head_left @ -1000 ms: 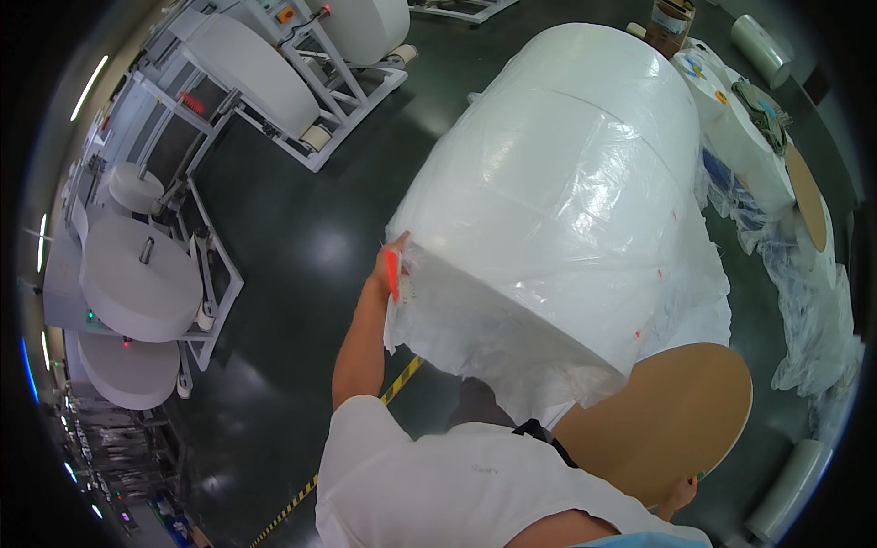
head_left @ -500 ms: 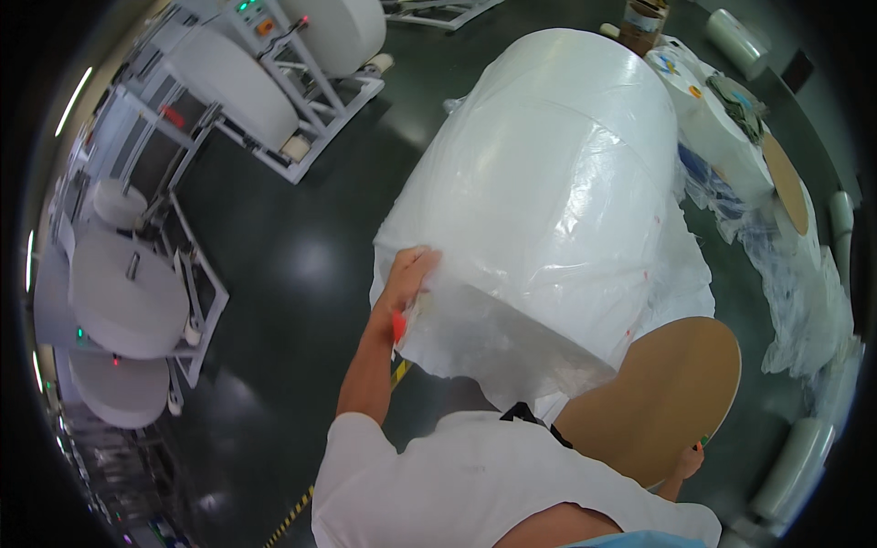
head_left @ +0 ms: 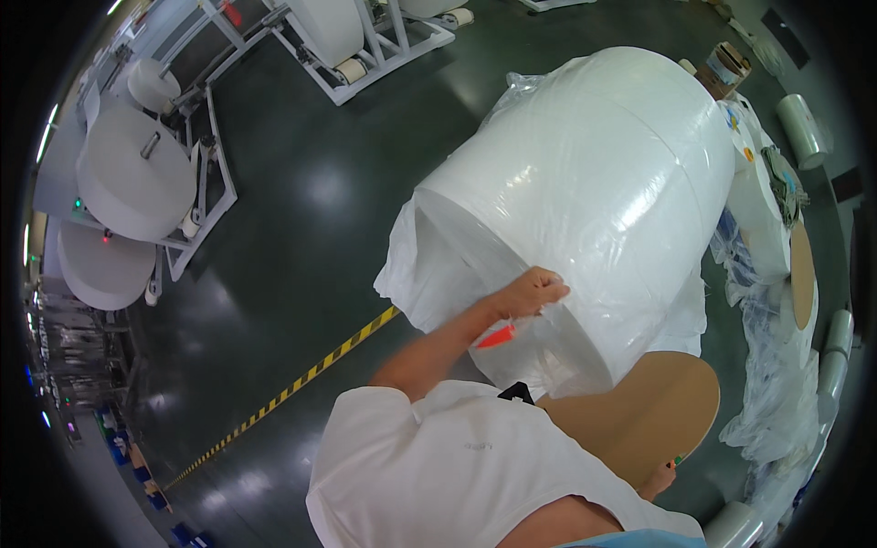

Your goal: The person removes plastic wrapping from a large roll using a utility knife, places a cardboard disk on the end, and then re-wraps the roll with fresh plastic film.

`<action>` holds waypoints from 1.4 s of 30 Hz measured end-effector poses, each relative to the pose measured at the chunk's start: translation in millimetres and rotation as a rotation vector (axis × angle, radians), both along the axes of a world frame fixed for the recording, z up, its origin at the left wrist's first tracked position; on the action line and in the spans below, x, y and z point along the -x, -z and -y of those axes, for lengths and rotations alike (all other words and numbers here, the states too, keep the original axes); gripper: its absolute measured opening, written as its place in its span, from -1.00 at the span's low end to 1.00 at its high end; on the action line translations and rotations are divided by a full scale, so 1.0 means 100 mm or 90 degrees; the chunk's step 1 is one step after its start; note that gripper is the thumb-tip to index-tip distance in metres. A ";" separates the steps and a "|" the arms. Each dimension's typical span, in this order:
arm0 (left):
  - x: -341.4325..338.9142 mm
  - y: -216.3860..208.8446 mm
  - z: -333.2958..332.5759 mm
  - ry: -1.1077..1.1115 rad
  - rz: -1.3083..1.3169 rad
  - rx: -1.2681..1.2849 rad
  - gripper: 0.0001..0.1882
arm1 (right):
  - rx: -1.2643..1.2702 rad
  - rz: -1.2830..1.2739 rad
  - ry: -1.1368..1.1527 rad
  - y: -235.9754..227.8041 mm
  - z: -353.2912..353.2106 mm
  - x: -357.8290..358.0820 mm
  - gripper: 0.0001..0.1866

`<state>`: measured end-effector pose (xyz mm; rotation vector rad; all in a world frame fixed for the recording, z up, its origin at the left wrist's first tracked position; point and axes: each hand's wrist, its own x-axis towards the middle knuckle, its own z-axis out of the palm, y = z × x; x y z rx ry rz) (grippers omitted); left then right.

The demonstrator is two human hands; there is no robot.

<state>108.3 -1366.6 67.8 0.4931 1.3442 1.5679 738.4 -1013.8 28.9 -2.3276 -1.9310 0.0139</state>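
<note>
Here, the left hand (head_left: 537, 290) is clutching loose plastic film (head_left: 530, 361) at the near rim of a large wrapped white roll (head_left: 585, 169), which is sitting directly ahead, while the right hand (head_left: 658, 480) is gripping a brown cardboard disc (head_left: 639, 406) by its edge. An uneven pull would be risking a tear in the thin film, and the one-handed grip could be letting the disc slip or bend. All around, a dark glossy floor (head_left: 301, 247) is shining beside yellow-and-black striped tape (head_left: 311, 373); machine-mounted white rolls (head_left: 132, 183) are lining the left, and plastic-draped rolls (head_left: 765, 242) are crowding the right.
</note>
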 end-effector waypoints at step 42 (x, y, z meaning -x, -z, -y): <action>3.13 2.16 2.41 -0.331 0.288 0.085 -0.11 | -0.042 0.047 -0.007 0.08 0.34 1.06 -0.66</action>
